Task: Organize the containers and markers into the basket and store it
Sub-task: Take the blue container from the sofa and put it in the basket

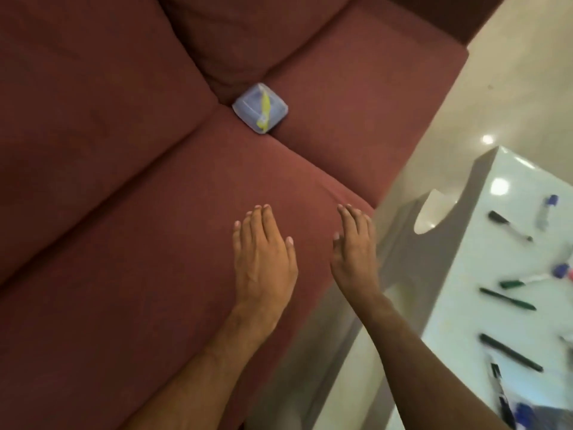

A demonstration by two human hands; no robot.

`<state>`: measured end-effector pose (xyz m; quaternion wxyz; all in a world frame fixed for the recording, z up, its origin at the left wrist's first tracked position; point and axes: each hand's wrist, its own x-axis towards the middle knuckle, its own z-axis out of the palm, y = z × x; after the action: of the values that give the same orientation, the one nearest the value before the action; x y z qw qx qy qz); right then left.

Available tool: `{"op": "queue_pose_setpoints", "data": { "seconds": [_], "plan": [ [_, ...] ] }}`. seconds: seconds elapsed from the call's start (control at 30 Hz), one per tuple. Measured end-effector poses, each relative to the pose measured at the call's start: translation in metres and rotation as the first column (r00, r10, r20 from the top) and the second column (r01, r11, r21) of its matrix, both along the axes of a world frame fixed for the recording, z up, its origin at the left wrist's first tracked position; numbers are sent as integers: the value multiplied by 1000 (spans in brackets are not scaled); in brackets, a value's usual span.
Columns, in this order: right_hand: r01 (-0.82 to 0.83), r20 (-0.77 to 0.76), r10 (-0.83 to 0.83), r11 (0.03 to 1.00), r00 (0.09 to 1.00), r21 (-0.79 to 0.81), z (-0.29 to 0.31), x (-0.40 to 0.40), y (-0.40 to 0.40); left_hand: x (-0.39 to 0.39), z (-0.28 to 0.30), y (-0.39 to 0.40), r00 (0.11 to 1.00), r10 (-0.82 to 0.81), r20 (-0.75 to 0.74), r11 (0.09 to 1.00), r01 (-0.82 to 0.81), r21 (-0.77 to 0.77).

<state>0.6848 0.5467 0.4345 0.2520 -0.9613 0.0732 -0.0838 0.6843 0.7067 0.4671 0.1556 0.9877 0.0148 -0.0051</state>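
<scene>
A small bluish translucent container [260,107] with something yellow inside lies on the dark red sofa [124,212], wedged where the seat cushions meet the backrest. My left hand [263,259] hovers flat over the seat cushion, fingers stretched toward the container and holding nothing. My right hand [355,252] is beside it, fingers extended and empty, near the sofa's front edge. Several markers lie scattered on the white glossy table [483,274] at the right: a black marker [508,225], a green marker [507,299], a blue-capped one [547,211]. No basket is in view.
The white table has a rounded cut-out [431,212] in its side and stands close to the sofa. A narrow strip of pale shiny floor [502,88] runs between them. More pens [510,352] lie near the table's lower right corner.
</scene>
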Motion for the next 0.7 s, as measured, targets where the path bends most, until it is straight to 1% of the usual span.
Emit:
{"op": "queue_pose_setpoints", "data": {
  "seconds": [0.1, 0.3, 0.4, 0.5, 0.6, 0.7],
  "plan": [
    [-13, 16, 13, 999, 1000, 39, -1, 41, 17, 35, -3, 14, 1000, 14, 18, 1000, -14, -22],
    [-52, -11, 54, 994, 999, 91, -4, 122, 34, 109, -12, 22, 999, 36, 8, 997, -35, -67],
    [-71, -44, 78, 989, 996, 131, -12, 174, 43, 164, -21, 24, 996, 92, 17, 990, -90, -110],
    [-73, -59, 89, 971, 994, 227, -22, 226, 53, 224, -34, 24, 987, 157, 25, 974, -150, -169],
    [6, -94, 32, 926, 995, 377, -33, 276, 59, 286, -51, 20, 970, 242, 15, 940, -230, -250],
    [186, -235, -66, 823, 970, 536, -40, 313, 65, 336, -64, 19, 953, 301, -35, 907, -297, -300]
  ]
}}
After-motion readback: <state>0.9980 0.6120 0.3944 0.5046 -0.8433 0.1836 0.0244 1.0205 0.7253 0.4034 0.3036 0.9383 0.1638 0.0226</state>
